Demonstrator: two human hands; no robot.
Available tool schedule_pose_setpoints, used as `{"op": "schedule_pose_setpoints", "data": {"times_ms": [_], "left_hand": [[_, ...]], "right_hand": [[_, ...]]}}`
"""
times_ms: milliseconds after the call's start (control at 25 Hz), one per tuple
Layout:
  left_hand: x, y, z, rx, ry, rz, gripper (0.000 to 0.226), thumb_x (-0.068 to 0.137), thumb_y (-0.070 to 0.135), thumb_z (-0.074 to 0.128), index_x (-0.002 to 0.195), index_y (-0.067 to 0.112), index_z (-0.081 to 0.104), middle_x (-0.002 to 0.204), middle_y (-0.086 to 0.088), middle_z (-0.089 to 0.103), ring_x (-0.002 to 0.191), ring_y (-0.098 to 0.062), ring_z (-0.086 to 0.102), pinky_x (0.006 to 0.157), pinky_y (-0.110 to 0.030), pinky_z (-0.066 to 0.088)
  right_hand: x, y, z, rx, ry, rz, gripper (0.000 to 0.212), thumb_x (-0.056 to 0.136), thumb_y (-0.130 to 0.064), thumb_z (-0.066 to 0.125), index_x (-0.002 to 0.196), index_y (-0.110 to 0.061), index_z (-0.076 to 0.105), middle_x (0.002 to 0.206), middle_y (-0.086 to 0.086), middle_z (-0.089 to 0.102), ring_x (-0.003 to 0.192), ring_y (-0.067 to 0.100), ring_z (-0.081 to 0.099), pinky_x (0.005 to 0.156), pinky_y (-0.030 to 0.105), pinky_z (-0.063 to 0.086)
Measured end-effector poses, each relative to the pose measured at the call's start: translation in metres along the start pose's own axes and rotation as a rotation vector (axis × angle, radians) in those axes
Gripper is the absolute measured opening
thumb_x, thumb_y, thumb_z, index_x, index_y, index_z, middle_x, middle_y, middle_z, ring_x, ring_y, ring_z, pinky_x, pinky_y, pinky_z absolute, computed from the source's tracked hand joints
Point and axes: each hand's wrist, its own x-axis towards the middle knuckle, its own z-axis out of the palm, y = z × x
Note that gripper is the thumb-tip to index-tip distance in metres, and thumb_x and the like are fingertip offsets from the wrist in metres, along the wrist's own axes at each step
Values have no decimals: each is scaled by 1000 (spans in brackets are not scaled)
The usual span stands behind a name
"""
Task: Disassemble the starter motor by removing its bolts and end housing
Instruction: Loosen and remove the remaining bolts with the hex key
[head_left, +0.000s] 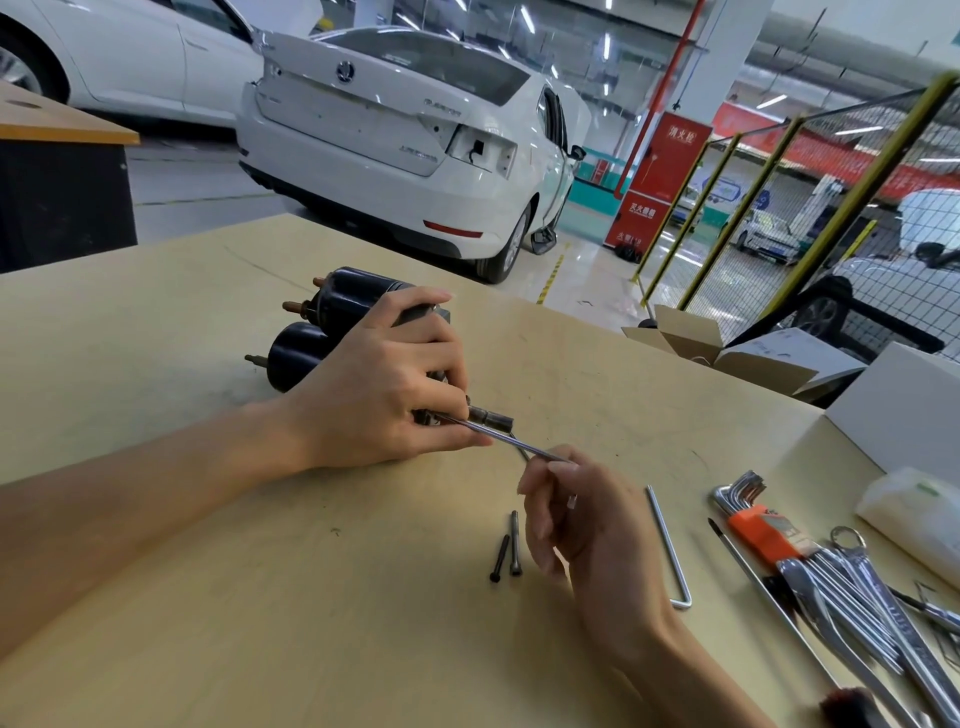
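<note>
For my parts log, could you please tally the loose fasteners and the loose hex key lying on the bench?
Short black bolts: 2
Long rod being pulled from the motor: 1
Loose hex key: 1
Total: 4
</note>
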Motion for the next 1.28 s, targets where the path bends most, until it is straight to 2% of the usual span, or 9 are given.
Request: {"op": "schedule_pose_setpoints", "data": {"times_ms": [120,320,480,600,680,840,960,1120,1280], "left_hand": [[0,0,2,6,10,3,27,87,44,74,70,22,75,77,10,66,87,-14,62,113,-48,32],[0,1,1,-17,17,5,30,87,47,73,71,22,75,77,10,67,87,-13,63,112,-49,33],[1,2,2,-27,26,-8,35,90,47,67,68,21,74,76,11,67,84,-16,65,112,-49,33],[2,2,3,-24,41,-18,34,91,46,68,68,20,73,75,11,66,83,-16,64,113,-47,32],[2,2,3,-25,41,-18,33,90,46,69,69,20,72,75,11,66,84,-14,64,114,-46,31],[0,1,3,-33,43,-27,33,87,48,72,69,21,71,75,12,65,86,-11,61,115,-44,29],[0,2,3,-18,39,-32,34,87,50,73,69,20,70,75,11,64,87,-11,60,116,-43,28],[-1,2,3,4,35,-30,33,88,48,72,70,20,70,74,11,63,87,-12,60,115,-43,29],[1,2,1,-45,14,-31,32,89,48,70,72,22,77,75,11,66,86,-14,64,115,-44,29]], "right_hand": [[-1,1,0,-74,29,-38,27,80,-15,40,72,-10,65,51,11,41,41,20,36,41,22,30],[0,3,2,-236,135,-78,42,97,4,33,79,-12,68,48,6,45,38,14,37,41,19,32],[2,3,1,-279,201,-22,31,100,-5,39,91,-17,66,50,3,47,39,13,39,40,19,32],[5,4,-2,-179,264,59,23,99,-8,42,95,-17,63,52,2,48,40,13,38,37,20,29],[6,4,-2,-119,282,103,27,100,-14,40,89,-15,65,52,3,47,39,15,37,36,22,26],[7,1,0,-8,243,165,57,100,-43,38,55,-18,62,48,5,41,38,17,35,36,24,23],[7,2,1,4,182,155,54,87,-55,44,50,-17,55,45,5,37,38,18,34,37,25,22],[3,3,1,21,102,62,30,79,-31,42,64,-12,60,49,7,39,40,19,34,38,23,23],[2,3,0,-89,133,17,36,91,-1,35,73,-9,66,50,9,41,40,19,34,38,21,24]]}}
